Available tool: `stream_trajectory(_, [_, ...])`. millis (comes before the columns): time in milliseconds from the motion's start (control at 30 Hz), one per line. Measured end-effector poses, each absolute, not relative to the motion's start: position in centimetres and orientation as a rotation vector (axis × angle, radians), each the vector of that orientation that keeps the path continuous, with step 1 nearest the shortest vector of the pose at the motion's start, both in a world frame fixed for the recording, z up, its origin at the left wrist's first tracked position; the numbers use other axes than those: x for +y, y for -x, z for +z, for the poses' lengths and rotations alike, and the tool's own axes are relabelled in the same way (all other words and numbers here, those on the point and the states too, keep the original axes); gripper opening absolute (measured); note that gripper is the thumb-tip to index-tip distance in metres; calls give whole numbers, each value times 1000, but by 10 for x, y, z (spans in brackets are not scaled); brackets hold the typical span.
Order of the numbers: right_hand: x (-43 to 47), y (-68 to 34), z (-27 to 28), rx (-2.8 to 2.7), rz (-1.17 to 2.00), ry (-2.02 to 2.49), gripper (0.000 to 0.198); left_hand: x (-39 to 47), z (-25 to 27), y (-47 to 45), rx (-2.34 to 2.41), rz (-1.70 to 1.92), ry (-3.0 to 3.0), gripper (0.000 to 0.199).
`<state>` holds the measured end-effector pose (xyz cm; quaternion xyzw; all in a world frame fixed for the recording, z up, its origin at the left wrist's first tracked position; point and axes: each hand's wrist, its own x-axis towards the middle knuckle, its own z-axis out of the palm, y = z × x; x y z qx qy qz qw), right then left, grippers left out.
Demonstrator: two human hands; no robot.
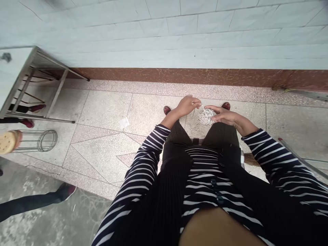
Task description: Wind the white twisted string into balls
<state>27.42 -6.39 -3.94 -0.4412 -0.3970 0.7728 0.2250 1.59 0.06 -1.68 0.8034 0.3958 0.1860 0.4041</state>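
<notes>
A white ball of string [205, 118] with dark gaps between its strands is held in front of my knees, above the floor. My right hand [224, 115] grips it from the right, thumb and fingers curled round that side. On its left, my left hand [189, 105] is closed with the fingertips pinched on a short length of string that leads from the top of the ball. The underside of the ball and some fingertips are hidden.
A metal-legged table [19, 77] stands at left by the tiled wall [179, 41]. Near it lies a wire-framed stool [33, 140]. Other people's legs [38, 201] show at left. A white scrap [124, 123] lies on the floor; broom bristles [251, 159] are at right.
</notes>
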Motion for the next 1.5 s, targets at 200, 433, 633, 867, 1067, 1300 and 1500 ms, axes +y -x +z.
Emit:
stream_trajectory(200, [-97,-262,-36,-857,2018,1038,81,-31,-50,-26,1051,522,-1958,32])
stream_trajectory(433, [-126,-265,-5,-857,1848,968,106,-42,-85,-26,1078,523,-1823,33])
stream_trajectory(633, [-127,-278,18,-960,1704,1022,95,-42,-90,-31,1044,529,-1781,34])
stream_trajectory(867, [-118,-275,30,-1017,1446,1043,77,-52,-92,-37,1005,559,-1667,31])
stream_trajectory(1067, [-122,-258,52,-958,1508,942,78,-43,-98,-34,999,657,-1657,28])
stream_trajectory(1300, [-114,-256,105,-1038,1291,960,64,-43,-118,-35,1052,539,-1681,31])
stream_trajectory(1500, [-114,-261,143,-1102,1225,934,63,-43,-143,-30,1174,537,-1597,23])
